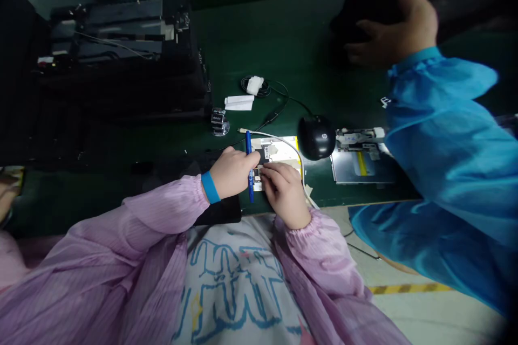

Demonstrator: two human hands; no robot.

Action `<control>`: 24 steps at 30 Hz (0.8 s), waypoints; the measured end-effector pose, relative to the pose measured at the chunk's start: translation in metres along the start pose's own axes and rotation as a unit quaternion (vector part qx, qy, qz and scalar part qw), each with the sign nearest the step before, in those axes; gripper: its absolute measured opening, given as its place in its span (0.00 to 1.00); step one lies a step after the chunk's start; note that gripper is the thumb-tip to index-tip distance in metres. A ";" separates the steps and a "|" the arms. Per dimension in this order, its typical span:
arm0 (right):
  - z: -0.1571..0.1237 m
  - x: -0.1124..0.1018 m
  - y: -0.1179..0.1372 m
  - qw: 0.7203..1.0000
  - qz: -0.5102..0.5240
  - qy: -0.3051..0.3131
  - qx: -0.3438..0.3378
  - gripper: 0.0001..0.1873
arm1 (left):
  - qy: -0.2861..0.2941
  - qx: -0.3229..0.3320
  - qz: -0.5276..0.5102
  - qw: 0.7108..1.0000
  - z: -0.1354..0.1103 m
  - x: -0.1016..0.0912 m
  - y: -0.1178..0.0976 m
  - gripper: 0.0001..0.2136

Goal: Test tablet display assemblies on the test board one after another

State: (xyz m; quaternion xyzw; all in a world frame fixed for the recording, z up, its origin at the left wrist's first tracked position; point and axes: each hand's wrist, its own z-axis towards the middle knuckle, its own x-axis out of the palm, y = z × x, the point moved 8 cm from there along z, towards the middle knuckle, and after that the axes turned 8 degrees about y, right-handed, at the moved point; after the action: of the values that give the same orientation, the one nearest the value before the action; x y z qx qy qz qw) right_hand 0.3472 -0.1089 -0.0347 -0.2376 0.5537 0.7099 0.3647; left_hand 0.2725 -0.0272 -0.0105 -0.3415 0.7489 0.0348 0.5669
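My left hand [232, 172], with a blue wristband, is closed around a blue pen-like tool [249, 164] held upright over a small flat device [277, 153] at the table's front edge. My right hand [285, 191] rests on the device's near side with its fingers curled and pressed onto it. A white cable [283, 143] runs across the device and off the table. What lies under the fingers is hidden.
A black mouse [316, 137] sits right of the device, beside a grey metal tray [360, 164]. A co-worker in a blue sleeve [437, 135] reaches a hand [394, 29] onto dark objects at the back right. Black machines [121, 54] stand at the back left. A small counter [219, 120] and white paper [239, 102] lie mid-table.
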 end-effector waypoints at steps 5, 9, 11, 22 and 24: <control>-0.001 0.002 0.002 1.000 -0.023 0.017 -0.007 0.15 | 0.006 -0.005 -0.008 1.000 0.002 0.001 0.000 0.05; -0.002 0.002 0.005 0.999 -0.039 0.011 -0.018 0.14 | -0.007 -0.004 -0.034 0.999 0.002 0.000 0.003 0.05; -0.002 0.001 0.005 0.999 -0.042 0.006 -0.020 0.13 | -0.009 -0.003 -0.046 0.999 0.002 0.000 0.004 0.05; 0.000 0.001 0.009 0.998 -0.059 0.009 -0.027 0.12 | -0.003 -0.007 -0.048 0.999 0.003 0.000 0.005 0.05; 0.000 0.001 0.011 0.997 -0.064 0.008 -0.032 0.12 | -0.005 -0.005 -0.060 0.998 0.003 0.000 0.006 0.05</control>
State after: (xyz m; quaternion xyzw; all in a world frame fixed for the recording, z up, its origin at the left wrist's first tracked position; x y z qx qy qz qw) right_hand 0.3383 -0.1100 -0.0290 -0.2899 0.5167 0.7007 0.3976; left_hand 0.2715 -0.0215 -0.0134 -0.3882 0.7240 0.0061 0.5701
